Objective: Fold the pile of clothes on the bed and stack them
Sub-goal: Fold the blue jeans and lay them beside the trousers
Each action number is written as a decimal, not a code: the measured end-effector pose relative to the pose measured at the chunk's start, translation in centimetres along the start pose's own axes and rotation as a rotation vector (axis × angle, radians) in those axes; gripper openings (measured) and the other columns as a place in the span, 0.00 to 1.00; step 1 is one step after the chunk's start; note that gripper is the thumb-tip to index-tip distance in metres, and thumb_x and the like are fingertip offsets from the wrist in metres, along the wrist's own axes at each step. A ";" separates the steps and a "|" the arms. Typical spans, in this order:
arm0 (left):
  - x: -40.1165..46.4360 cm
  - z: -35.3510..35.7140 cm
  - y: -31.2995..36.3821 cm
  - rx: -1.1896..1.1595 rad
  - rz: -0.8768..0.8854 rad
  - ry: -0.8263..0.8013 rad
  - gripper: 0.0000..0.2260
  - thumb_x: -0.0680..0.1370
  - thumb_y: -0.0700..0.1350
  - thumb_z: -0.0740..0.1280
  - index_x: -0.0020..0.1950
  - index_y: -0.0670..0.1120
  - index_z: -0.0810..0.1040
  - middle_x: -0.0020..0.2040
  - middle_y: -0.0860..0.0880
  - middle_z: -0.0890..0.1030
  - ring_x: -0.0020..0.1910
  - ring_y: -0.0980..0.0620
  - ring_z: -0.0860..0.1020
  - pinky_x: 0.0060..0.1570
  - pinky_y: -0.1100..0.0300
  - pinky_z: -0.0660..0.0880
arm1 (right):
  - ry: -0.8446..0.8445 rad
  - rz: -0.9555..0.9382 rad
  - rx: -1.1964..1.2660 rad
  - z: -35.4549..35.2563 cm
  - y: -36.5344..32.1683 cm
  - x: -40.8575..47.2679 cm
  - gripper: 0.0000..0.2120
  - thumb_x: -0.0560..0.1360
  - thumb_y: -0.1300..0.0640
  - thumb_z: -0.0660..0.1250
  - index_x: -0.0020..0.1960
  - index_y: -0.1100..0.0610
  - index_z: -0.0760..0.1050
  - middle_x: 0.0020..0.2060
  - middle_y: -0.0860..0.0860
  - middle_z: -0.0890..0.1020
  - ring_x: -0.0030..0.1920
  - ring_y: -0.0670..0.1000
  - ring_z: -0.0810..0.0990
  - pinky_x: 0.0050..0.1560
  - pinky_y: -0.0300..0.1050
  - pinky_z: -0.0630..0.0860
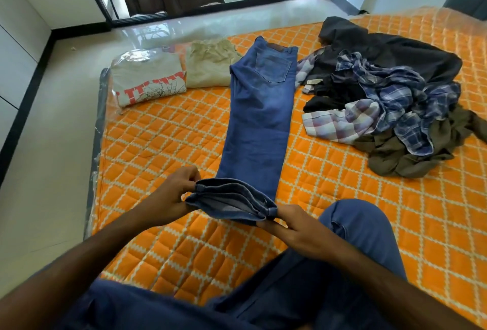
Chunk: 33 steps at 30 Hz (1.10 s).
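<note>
Kneeling on the bed [342, 224], I have its orange quilted cover with the pale diamond lattice spread under everything, and a clear plastic wrap shows along the left and far edges. Running straight away from me down the middle lie the blue jeans [259, 108], one leg laid over the other, the back pocket facing up and the waistband at the far end. To their right sits the unfolded pile of clothes [390, 97]: a dark garment at the back, blue and white plaid shirts tangled across the middle, an olive piece at the near right edge. The pile lies just beside the jeans near the waistband. On the far left corner rest two folded pieces side by side, a grey printed T-shirt [149, 78] with red lettering and, touching it on the right, khaki trousers [210, 63] whose right edge meets the jeans. My bent right knee [361, 224], in blue trousers, rests on the cover near the jeans' hems. My left hand [171, 195] pinches the left corner of the hems between thumb and curled fingers, lifting it off the cover. My right hand [292, 227] pinches the right corner the same way, fingers curled round the doubled cuff.
</note>
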<state>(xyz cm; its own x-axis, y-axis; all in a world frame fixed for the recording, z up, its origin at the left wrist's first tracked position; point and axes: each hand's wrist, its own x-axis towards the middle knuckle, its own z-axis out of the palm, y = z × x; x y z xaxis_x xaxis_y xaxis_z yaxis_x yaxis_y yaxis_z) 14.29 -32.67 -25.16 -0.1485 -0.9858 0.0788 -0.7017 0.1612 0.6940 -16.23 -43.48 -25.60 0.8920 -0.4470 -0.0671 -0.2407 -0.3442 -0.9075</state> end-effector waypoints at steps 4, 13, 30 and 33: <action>3.4 -0.5 -0.6 -0.388 -0.144 -0.040 0.20 0.78 0.64 0.67 0.59 0.50 0.83 0.56 0.49 0.82 0.56 0.47 0.81 0.54 0.50 0.78 | 0.096 0.014 0.051 -2.6 0.8 2.8 0.19 0.81 0.41 0.63 0.64 0.52 0.80 0.58 0.49 0.84 0.60 0.52 0.82 0.60 0.58 0.77; 18.7 1.6 -4.3 -0.664 -0.476 0.195 0.08 0.84 0.49 0.63 0.56 0.53 0.82 0.51 0.57 0.85 0.52 0.61 0.83 0.48 0.69 0.76 | 0.367 0.373 0.438 -9.9 5.8 14.1 0.13 0.83 0.49 0.65 0.65 0.49 0.72 0.59 0.49 0.82 0.58 0.50 0.83 0.49 0.54 0.84; 19.3 7.0 -9.8 0.469 0.030 0.233 0.28 0.82 0.55 0.60 0.78 0.41 0.65 0.79 0.43 0.63 0.77 0.44 0.63 0.75 0.49 0.61 | 0.443 -0.047 -0.646 -7.8 13.4 18.2 0.27 0.79 0.53 0.62 0.75 0.63 0.68 0.72 0.59 0.72 0.73 0.59 0.68 0.76 0.55 0.63; 15.2 9.4 -11.0 0.591 0.071 -0.101 0.35 0.84 0.64 0.51 0.83 0.42 0.52 0.83 0.43 0.50 0.82 0.46 0.49 0.79 0.42 0.55 | 0.079 0.046 -0.815 -4.6 15.8 16.6 0.39 0.81 0.34 0.48 0.83 0.59 0.53 0.82 0.57 0.53 0.82 0.56 0.49 0.81 0.58 0.47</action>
<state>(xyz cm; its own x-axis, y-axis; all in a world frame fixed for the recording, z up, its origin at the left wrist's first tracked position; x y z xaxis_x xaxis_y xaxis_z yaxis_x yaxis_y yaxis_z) 13.17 -49.01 -38.29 -0.2542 -0.9669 0.0222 -0.9518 0.2542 0.1718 -7.01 -60.13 -39.13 0.8522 -0.5217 -0.0394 -0.5059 -0.8025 -0.3164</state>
